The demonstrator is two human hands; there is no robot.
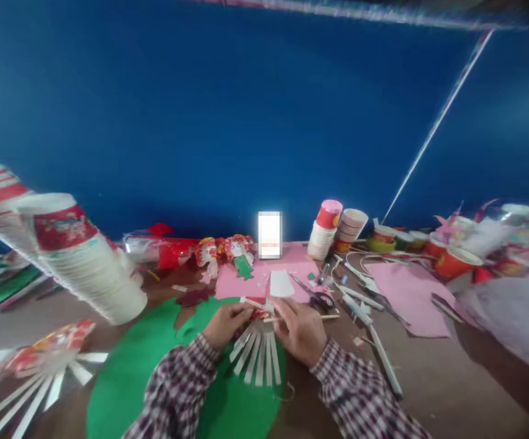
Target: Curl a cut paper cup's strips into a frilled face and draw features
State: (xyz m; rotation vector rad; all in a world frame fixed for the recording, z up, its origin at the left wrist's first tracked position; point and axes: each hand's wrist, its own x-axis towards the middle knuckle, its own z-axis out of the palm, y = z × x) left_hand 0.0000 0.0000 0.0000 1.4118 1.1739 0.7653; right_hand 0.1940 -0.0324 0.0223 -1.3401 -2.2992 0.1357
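My left hand (224,324) is closed, its fingertips pinching the red-and-white upper part of a cut paper cup. Long white strips of the cup (259,360) fan out towards me over a green sheet (136,360). My right hand (303,329) reaches over the cup's other side with bent fingers. A thin wooden stick (331,317) runs through the right hand, its tip by the cup; the exact grip is partly hidden. Just beyond the hands lie a white paper piece (281,284) and dark-handled scissors (322,300).
Stacked paper cups (95,262) lean at left, beside another strip-cut cup (58,360). Pink sheets (411,299) lie at the back and right. A glue gun (360,311) and cables are right of my hand. Filled cups (459,262) and plastic bags (515,317) crowd the far right.
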